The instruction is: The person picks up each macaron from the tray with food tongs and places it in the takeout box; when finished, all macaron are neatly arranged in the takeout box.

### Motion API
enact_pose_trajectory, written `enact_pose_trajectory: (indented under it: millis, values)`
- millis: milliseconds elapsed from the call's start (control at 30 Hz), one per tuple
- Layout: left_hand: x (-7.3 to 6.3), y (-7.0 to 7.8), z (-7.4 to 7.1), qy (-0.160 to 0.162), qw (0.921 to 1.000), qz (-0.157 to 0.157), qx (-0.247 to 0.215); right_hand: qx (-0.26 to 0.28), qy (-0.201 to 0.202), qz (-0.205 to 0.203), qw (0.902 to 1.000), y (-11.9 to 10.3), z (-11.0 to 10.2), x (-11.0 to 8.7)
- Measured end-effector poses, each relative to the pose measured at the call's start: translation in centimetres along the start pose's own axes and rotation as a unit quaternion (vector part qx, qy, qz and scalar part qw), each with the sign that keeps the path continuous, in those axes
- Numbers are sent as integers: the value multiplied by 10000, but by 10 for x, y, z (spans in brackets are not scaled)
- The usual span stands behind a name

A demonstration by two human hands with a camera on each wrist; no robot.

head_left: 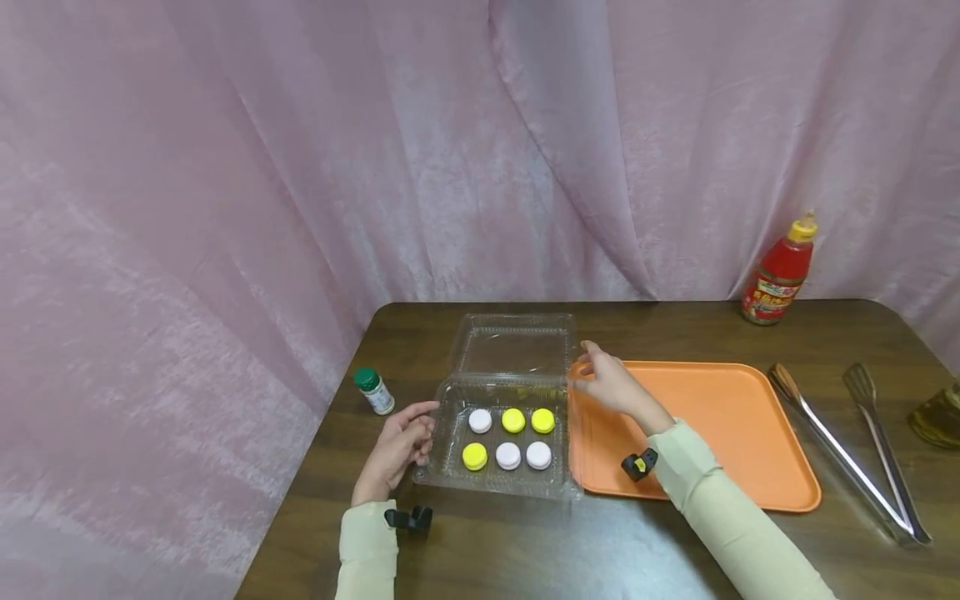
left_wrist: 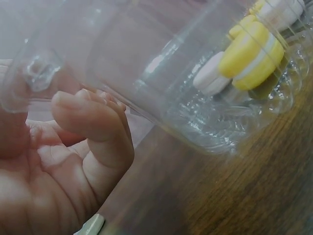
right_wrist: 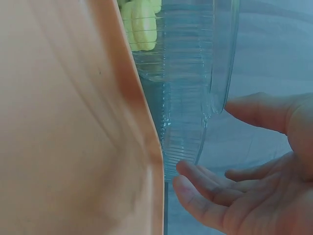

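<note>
A clear plastic clamshell box (head_left: 457,477) lies with its lid (head_left: 517,348) folded back toward the curtain. Inside sit 3 yellow macarons (head_left: 513,420) and 3 white macarons (head_left: 508,456) in two rows. Along the box's left side is my left hand (head_left: 396,446), its loosely bent fingertips (left_wrist: 66,103) right at the rim in the left wrist view. My right hand (head_left: 611,385) reaches over the tray's corner to the right side, near the hinge. In the right wrist view its thumb (right_wrist: 249,110) meets the plastic edge, with the other fingers (right_wrist: 200,196) spread apart from it.
An orange tray (head_left: 705,433) adjoins the box on the right, with metal tongs (head_left: 847,450) beyond it. A green-capped shaker (head_left: 375,392) stands at the left, a red sauce bottle (head_left: 780,275) at the back right. Part of a dark bottle (head_left: 937,418) shows at the right edge.
</note>
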State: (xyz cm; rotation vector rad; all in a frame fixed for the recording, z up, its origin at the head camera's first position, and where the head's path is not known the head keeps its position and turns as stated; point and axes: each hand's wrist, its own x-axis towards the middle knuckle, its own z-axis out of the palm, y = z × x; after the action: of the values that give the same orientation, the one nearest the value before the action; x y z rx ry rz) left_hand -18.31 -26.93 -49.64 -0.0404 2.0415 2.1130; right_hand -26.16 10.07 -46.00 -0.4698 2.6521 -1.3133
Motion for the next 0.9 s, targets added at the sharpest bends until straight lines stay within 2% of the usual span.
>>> enact_pose_trajectory:
  millis: [300,500,900]
  values:
    - [-1,1,1,-8,9999,92,106,228,-147,-4,9996,3,1,4]
    - [0,2,2,38,10000,11,76,337,-132,-44,9993,3,1,4]
    - [0,3,1,32,9999,-101,74,503,556,-368,9965,-3,1,4]
